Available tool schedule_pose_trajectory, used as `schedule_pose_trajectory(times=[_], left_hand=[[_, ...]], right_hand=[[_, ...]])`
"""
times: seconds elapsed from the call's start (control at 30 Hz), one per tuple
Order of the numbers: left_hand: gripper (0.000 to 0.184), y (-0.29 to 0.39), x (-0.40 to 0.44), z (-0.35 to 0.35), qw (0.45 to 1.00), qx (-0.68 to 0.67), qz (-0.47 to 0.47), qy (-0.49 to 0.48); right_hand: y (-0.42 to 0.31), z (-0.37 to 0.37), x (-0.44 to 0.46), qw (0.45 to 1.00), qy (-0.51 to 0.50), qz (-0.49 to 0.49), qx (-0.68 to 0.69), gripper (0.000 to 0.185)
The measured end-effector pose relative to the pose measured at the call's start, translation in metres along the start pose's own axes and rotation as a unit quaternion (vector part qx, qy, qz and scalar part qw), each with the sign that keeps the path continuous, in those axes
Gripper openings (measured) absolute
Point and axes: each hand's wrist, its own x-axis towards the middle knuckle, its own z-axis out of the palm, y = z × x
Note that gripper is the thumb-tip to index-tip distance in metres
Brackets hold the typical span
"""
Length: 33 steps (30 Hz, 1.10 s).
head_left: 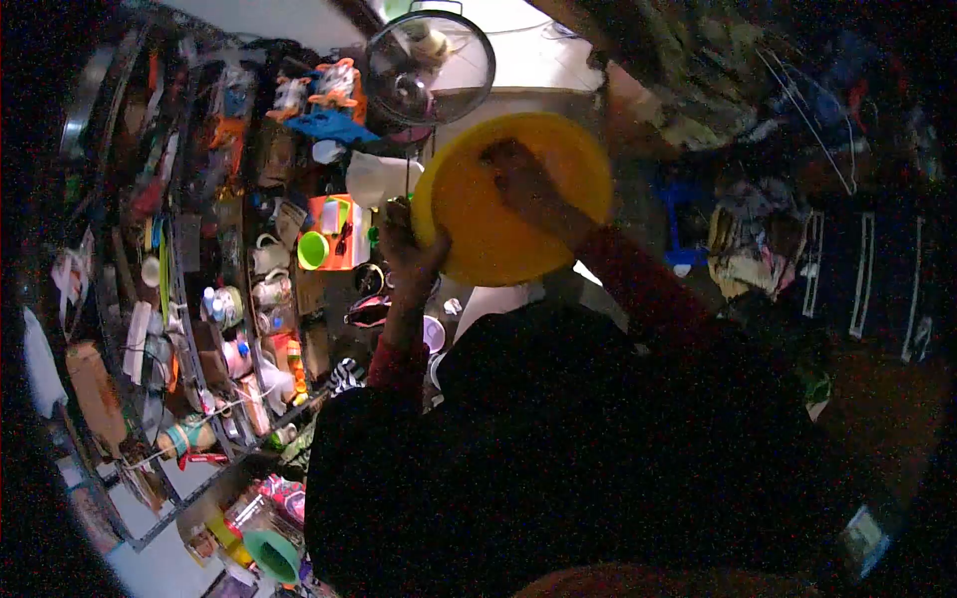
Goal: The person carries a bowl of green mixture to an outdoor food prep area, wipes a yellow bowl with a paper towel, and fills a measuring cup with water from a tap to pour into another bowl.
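Note:
A wide yellow basin [469, 261] is held up in front of my body, tilted so that its inside faces me. My left hand [412, 244] grips its left rim, with the thumb on the inner side. Inside the bowl, my right hand [520, 177] is closed against the inner surface. Its fingers are dark and curled, so whatever they hold, if anything, cannot be made out. Both forearms wear dark red sleeves.
On the left, a crowded shelf rack [189, 229] carries mugs, jars and boxes. A round clear disc with a dark rim [488, 75] stands beyond the basin. A blue stool-like object [682, 221] is at right, and a green container [271, 554] sits low left.

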Motion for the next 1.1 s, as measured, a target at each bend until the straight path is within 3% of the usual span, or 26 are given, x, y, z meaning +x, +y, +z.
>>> schedule_pose_trajectory(times=[0.07,0.1,0.23,0.33,0.4,0.43,0.67,0.8,0.93,1.07,1.1], left_hand=[[0.057,-0.008,0.029,-0.028,0.998,-0.035,-0.012,0.044],[0.059,-0.031,0.044,-0.053,0.998,-0.011,0.052,0.039],[0.059,-0.035,0.093,-0.1,0.995,0.01,0.041,0.094],[0.049,-0.016,0.129,-0.096,0.991,-0.013,0.069,0.11],[0.039,-0.008,0.158,-0.093,0.992,0.019,0.102,0.066],[0.036,-0.015,0.173,-0.087,0.991,-0.067,0.083,0.078],[0.037,-0.034,0.299,-0.039,0.992,-0.041,0.093,0.08],[0.038,-0.044,0.396,0.01,0.992,-0.088,0.065,0.069],[0.04,-0.059,0.514,0.068,0.987,-0.143,0.024,0.067],[0.04,-0.08,0.622,0.118,0.979,-0.2,0.032,0.032],[0.04,-0.083,0.647,0.131,0.978,-0.206,0.023,0.033]], right_hand=[[-0.017,0.018,0.051,0.999,-0.023,-0.043,0.006,0.023],[-0.023,0.024,0.072,0.998,-0.032,-0.054,0.001,0.023],[-0.014,0.013,0.17,0.997,-0.005,-0.055,-0.059,0.022],[0.012,-0.023,0.24,0.991,0.057,-0.041,-0.118,0.022],[0.031,-0.051,0.283,0.983,0.101,-0.031,-0.151,0.022],[0.042,-0.064,0.304,0.979,0.121,-0.025,-0.165,0.022],[0.133,-0.174,0.415,0.933,0.28,-0.009,-0.228,0.022],[0.201,-0.278,0.463,0.87,0.414,-0.011,-0.268,0.021],[0.243,-0.408,0.507,0.754,0.569,-0.048,-0.326,0.021],[0.247,-0.487,0.57,0.622,0.608,-0.136,-0.473,0.021],[0.248,-0.487,0.594,0.631,0.577,-0.161,-0.493,0.021]])
